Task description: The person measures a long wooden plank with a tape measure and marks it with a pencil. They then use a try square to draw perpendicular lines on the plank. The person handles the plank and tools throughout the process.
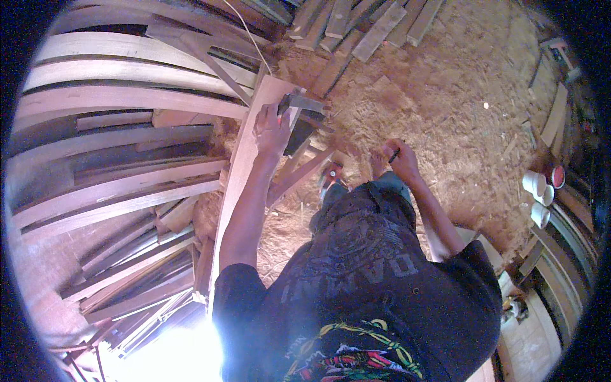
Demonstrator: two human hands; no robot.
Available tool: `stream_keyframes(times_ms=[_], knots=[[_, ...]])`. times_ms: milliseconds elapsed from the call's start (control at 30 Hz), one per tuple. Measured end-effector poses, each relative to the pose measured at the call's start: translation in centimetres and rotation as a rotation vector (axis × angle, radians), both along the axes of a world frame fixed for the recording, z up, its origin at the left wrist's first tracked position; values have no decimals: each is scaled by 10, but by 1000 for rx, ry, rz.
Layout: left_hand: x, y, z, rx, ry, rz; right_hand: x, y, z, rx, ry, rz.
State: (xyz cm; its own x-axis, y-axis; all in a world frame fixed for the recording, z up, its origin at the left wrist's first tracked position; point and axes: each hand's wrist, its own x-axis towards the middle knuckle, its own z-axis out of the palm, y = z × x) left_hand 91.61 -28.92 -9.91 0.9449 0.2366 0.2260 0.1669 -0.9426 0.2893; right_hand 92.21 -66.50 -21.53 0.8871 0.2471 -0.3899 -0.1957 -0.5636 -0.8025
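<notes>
My left hand (272,130) is closed at the far end of a long pale plank (238,159), holding a dark L-shaped square (304,103). One arm of the square reaches out past the plank's right edge. Over the sawdust to the right, my right hand (405,164) is closed on a slim dark pencil-like stick (394,155). It is apart from the plank, beside my right foot. Whether the stick is a pencil or a marker cannot be made out.
Stacked long boards (127,95) fill the left side. More planks (379,32) lie at the far end of the sawdust-covered floor (445,95). White containers (538,184) and leaning boards (560,267) line the right. Slanted wooden legs (299,175) stand near my feet. Bright light glares at lower left.
</notes>
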Motion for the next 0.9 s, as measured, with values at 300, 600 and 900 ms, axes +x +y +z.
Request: stream_keyframes(times_ms=[300,600,900], knots=[[1,-8,8,1,-31,-14,-8,6,-28,89,-111,-55],[0,-5,7,29,-73,-41,-5,16,-48,31,-124,72],[1,-5,3,76,-54,-11,4,39,-39,101,-281,-7]])
